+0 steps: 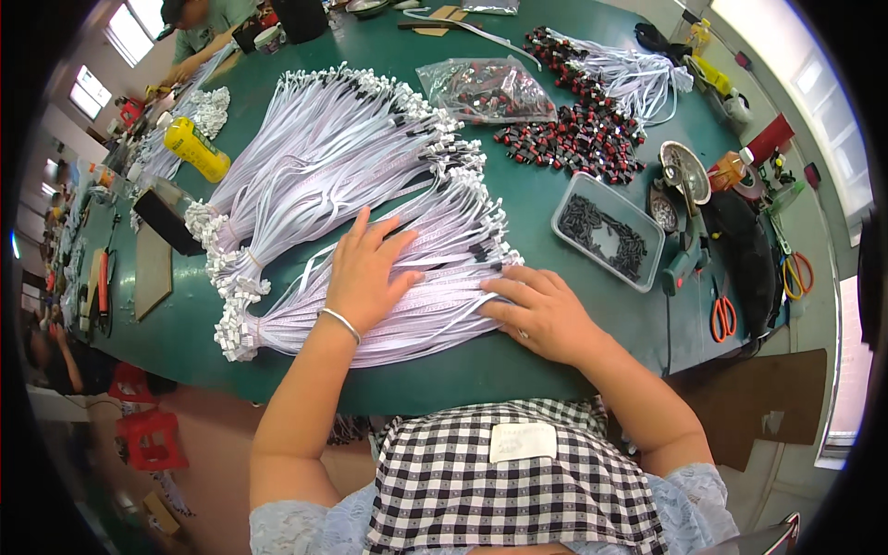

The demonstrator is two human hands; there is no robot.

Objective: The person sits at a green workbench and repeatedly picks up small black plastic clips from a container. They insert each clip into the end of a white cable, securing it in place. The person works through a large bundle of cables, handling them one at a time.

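A thick bundle of white flat cables (416, 314) lies across the green table in front of me, with small white connectors at both ends. My left hand (370, 277) rests on top of it, fingers spread, a bangle at the wrist. At the bundle's right end, my right hand (546, 319) lies on the cable tips with its fingers stretched out. Behind it are further bundles of the same white cables (324, 157), fanned out and gathered at their left ends. Some cable ends there carry black pieces.
Right of the cables stands a clear plastic box (561, 242) of small black tubes. Beyond it lie a pile of red-and-black parts (592, 139) and a clear bag (486, 88). Orange-handled scissors (723, 317), a metal bowl (684, 171) and a yellow bottle (196, 148) flank the work. A co-worker (208, 32) sits far left.
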